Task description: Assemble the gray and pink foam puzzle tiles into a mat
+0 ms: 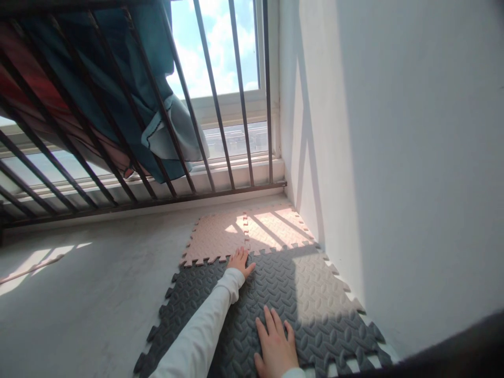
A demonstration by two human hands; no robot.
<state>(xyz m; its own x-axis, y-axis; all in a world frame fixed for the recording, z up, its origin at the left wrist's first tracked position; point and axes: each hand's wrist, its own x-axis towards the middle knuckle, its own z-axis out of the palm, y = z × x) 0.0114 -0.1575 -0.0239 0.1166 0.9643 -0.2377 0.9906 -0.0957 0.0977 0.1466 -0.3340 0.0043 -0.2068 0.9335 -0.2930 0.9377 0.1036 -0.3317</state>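
Note:
My left hand [240, 263] lies palm down with its fingers extended, at the toothed seam where a dark grey foam mat [271, 281] meets the pink foam tiles [218, 233]. Closer to me, my right hand [276, 341] rests flat on the dark grey mat, fingers spread. Neither hand holds anything. A raised tread pattern covers the mat, and its left and right edges have interlocking teeth. Two pink tiles sit side by side beyond it, joined along a jagged line. Sunlight falls across the pink tiles and part of the dark mat.
A white wall [394, 173] rises close along the mat's right side. Ahead stands a dark metal railing [214, 100] before a window, with blue and red cloth [118, 68] behind its bars. Grey floor [90, 283] extends to the left, where a thin pinkish strip [33, 269] lies.

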